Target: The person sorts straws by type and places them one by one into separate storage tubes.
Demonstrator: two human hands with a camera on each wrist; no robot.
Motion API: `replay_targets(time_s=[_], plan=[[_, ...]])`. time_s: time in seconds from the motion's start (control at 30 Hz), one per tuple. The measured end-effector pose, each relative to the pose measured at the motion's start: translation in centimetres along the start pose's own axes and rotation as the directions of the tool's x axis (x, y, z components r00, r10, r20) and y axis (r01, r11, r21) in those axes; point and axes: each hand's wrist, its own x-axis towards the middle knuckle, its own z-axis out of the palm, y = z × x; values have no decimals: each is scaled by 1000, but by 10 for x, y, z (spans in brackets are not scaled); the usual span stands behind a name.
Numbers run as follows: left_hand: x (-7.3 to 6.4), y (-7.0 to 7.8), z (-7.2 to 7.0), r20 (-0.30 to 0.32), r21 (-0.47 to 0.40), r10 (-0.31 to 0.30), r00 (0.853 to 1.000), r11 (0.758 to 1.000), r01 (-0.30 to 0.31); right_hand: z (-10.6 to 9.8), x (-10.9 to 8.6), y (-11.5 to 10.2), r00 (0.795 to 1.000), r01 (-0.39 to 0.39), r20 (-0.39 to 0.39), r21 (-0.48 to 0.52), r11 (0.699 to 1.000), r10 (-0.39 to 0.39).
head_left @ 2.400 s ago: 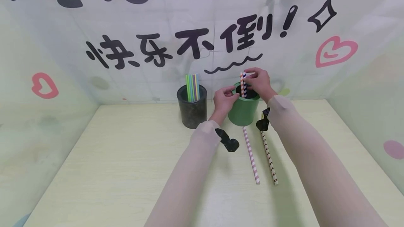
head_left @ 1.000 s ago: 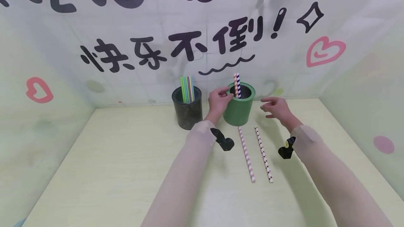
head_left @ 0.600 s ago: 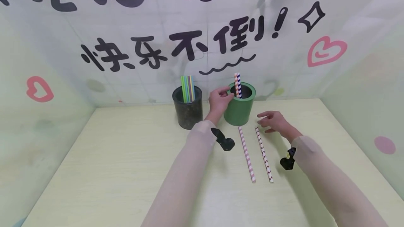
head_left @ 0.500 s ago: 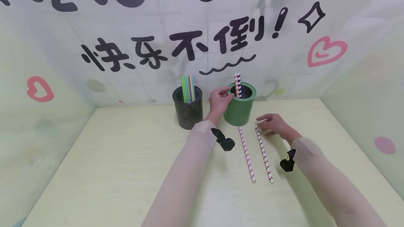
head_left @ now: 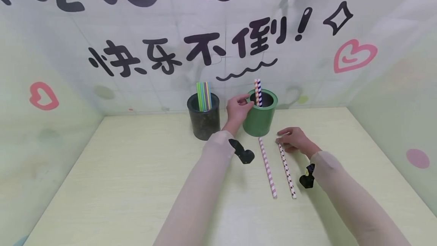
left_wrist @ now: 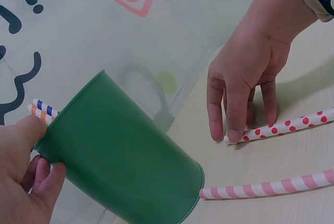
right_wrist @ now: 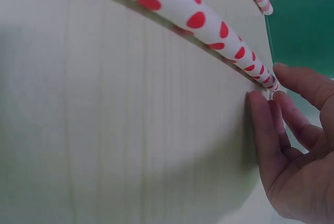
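Observation:
My left hand grips the rim of a green cup, thumb and fingers on either side of its wall. Inside that cup stand an orange-striped paper straw and a navy-striped one. My right hand is low over the table at the far end of a white paper straw with red dots. The straw's tip lies between thumb and fingers, which are only slightly bent; in the right wrist view the thumb looks apart from it. A pink-striped straw lies to its left.
A black cup with several plain coloured straws stands left of the green cup. Close behind both cups rises a printed white backdrop. Side panels bound the pale wooden table.
My right hand has released the navy-striped straw in the green cup, swung right and come down to the dotted straw's far end. My left hand has stayed at the cup's rim.

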Motion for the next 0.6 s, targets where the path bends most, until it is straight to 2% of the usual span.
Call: replay_targets(time_s=[0.17, 0.6], plan=[[0, 0, 0, 1, 7, -1, 1000, 1000, 1, 3, 0, 2, 1000, -3, -24, 32, 999, 3], [-1, -1, 0, 0, -10, 1, 1000, 1000, -1, 4, 1, 3, 998, 9, -64, -7, 1000, -9]])
